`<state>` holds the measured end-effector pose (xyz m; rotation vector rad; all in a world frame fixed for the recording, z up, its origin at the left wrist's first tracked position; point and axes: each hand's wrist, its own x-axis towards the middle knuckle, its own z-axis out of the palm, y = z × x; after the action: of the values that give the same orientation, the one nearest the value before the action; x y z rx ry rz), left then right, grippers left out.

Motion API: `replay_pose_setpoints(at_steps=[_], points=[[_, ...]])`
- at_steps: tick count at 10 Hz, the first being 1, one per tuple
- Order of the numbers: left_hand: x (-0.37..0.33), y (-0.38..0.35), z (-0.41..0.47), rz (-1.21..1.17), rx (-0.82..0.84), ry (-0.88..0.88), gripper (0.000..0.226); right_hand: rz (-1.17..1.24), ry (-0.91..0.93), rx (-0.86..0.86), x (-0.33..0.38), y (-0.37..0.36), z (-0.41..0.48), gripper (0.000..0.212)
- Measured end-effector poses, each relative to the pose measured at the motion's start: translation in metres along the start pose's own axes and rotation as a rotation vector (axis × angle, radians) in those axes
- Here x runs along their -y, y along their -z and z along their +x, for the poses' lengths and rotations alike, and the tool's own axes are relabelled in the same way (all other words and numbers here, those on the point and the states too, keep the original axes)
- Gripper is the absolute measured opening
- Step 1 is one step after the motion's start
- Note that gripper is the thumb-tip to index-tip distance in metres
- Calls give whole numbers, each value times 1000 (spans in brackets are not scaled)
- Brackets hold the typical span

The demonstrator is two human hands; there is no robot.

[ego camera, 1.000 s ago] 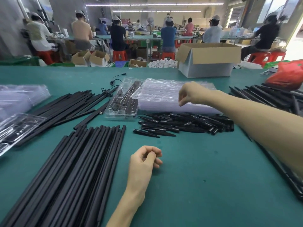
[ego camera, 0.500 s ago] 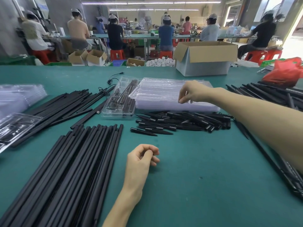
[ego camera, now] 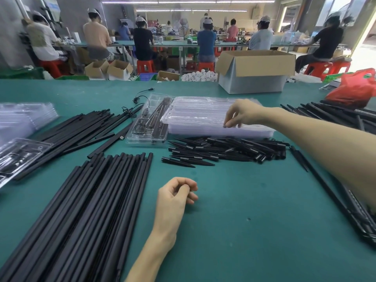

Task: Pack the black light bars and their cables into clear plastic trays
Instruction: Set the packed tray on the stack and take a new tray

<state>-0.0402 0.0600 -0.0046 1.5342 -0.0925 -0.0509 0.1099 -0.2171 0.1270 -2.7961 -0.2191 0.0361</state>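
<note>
A stack of clear plastic trays (ego camera: 199, 117) lies at the middle back of the green table. My right hand (ego camera: 240, 115) reaches over it, and its fingertips pinch the near edge of the top tray. Left of the stack, a clear tray (ego camera: 148, 127) holds black parts, with a black cable (ego camera: 140, 96) trailing behind it. A wide row of long black light bars (ego camera: 91, 210) lies at the front left. My left hand (ego camera: 177, 192) rests on the table beside them, loosely curled and holding nothing.
A heap of short black spikes (ego camera: 227, 149) lies in front of the tray stack. More bars lie at the left (ego camera: 77, 129) and far right (ego camera: 335, 117). Other trays (ego camera: 24, 117) sit at the left edge. A cardboard box (ego camera: 254, 72) and a red bag (ego camera: 356, 88) stand behind.
My right hand's fingers have dropped from a loose fist above the stack down onto its near edge. The left hand has stayed in place.
</note>
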Motion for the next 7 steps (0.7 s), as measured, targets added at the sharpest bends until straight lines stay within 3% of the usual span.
replay_pose_setpoints(at_steps=[5,7], points=[[3,0,2,-26,8,-12,27,0,-23,-20,1,2,-6,5],[6,1,4,-25,16,-11,27,-183,48,-56,9,-7,-11,11]])
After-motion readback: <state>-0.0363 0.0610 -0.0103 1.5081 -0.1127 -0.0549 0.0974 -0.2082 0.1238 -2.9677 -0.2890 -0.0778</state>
